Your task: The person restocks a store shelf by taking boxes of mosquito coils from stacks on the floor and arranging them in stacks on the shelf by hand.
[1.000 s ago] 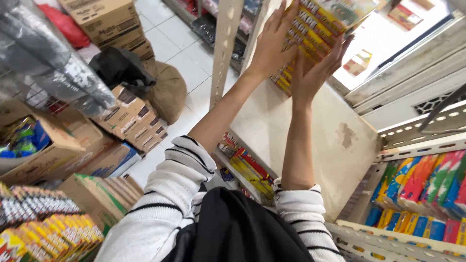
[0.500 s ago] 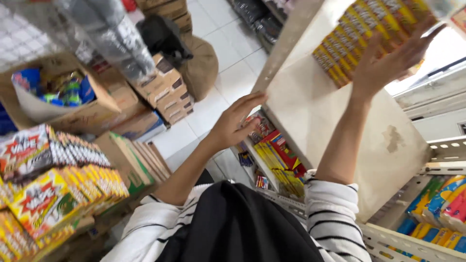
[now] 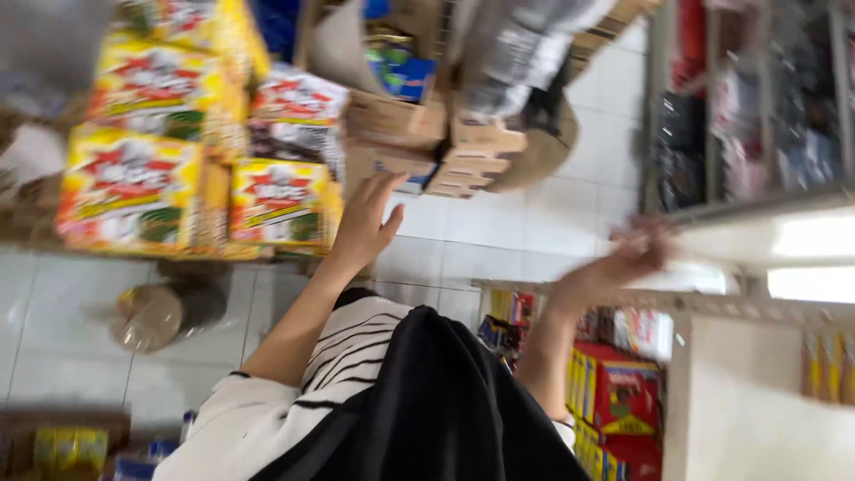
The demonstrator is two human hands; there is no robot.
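Left hand [image 3: 367, 223] grip apart beside yellow snack boxes [image 3: 280, 203], right hand [image 3: 614, 267] blurred (grip unclear)

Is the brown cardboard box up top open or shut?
Open. The cardboard box has its flap standing up, and blue and green packets show inside. The left hand reaches just below it.

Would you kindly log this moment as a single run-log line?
left hand: open, beside yellow packs | right hand: blurred, at white shelf edge, grip unclear | red-and-yellow boxes below
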